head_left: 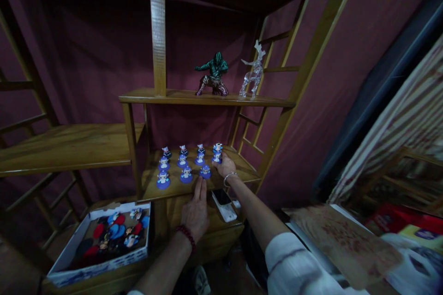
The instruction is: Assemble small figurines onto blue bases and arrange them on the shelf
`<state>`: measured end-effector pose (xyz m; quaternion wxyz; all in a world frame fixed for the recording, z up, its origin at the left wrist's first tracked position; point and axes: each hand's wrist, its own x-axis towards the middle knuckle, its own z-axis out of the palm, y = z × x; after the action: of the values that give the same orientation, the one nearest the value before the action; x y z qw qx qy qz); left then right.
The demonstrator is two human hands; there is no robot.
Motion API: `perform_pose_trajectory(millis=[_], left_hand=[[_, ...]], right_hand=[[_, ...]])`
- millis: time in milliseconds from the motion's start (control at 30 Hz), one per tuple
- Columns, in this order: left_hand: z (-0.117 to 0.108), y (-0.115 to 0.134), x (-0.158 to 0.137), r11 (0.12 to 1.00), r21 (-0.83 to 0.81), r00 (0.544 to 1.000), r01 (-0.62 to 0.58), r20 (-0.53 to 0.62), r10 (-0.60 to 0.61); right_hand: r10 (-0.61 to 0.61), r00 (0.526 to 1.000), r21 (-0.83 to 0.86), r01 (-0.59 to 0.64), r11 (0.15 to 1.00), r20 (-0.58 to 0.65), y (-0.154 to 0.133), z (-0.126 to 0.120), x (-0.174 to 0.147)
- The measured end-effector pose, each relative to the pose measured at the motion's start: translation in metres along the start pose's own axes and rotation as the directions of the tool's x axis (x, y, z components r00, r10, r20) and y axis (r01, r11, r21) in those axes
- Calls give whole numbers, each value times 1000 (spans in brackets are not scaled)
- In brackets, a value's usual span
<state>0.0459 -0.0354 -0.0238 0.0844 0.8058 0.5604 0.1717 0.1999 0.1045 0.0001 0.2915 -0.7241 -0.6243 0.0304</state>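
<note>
Several small figurines stand in rows on the lower wooden shelf (152, 189). My right hand (226, 166) is at the right end of the middle row, its fingers closed around a purple-based figurine (217, 157). Just behind it stands a figurine with a white and blue top (217, 147). My left hand (195, 214) reaches to the shelf's front edge with two fingers stretched out. Their tips are at the base of a purple figurine (205, 171) in the front row; whether they press on it I cannot tell. Darker figurines (183, 150) form the back row.
An open box (145, 251) of loose figurines with red and blue bases sits at lower left. A phone (221, 197) and a white case-like object (226, 213) lie below the shelf. A warrior statue (214, 73) and a clear deer (254, 73) stand on the upper shelf (180, 97).
</note>
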Motion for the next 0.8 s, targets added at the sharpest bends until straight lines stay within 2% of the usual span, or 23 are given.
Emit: perform_pose_trajectory(millis=[333,467,633,700,800], left_hand=[[-1,1,0,1000,8,1000,-1,-3,1],[-4,2,0,1000,-2,1000,6,22,-6],[-6,2,-1,1000,4,1000,6,30,-6],[-5,2,-1,1000,6,1000,10,30,-10],[-4,2,-1,1000,13,999,15,34,-16]], right_hand=[[4,1000,28,-4,1000,-17,-1,-1,-2],[-6,996,52,10,999,-88,2,-6,-12],[21,980,249,30,968,-198,6,-14,-36],[13,986,302,37,952,-163,5,-16,-48],[-70,994,364,94,927,-78,1,-14,-60]])
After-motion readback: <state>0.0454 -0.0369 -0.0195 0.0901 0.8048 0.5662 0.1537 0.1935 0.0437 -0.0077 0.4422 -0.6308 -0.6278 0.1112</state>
